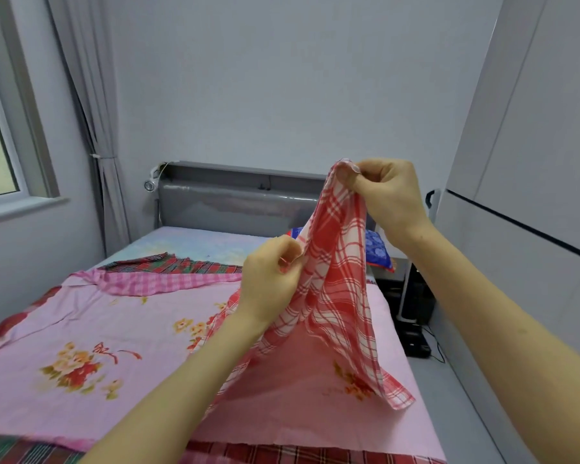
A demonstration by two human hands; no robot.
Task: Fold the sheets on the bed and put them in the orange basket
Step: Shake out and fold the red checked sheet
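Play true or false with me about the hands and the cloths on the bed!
1. The left hand and the right hand both pinch the red checked cloth. True.
2. A pink flowered sheet lies spread on the bed. True.
3. The red checked cloth lies flat on the bed. False: it hangs lifted from both hands.
4. The right hand is lower than the left hand. False: the right hand is higher, holding the cloth's top.

home bedroom: bed, curtain
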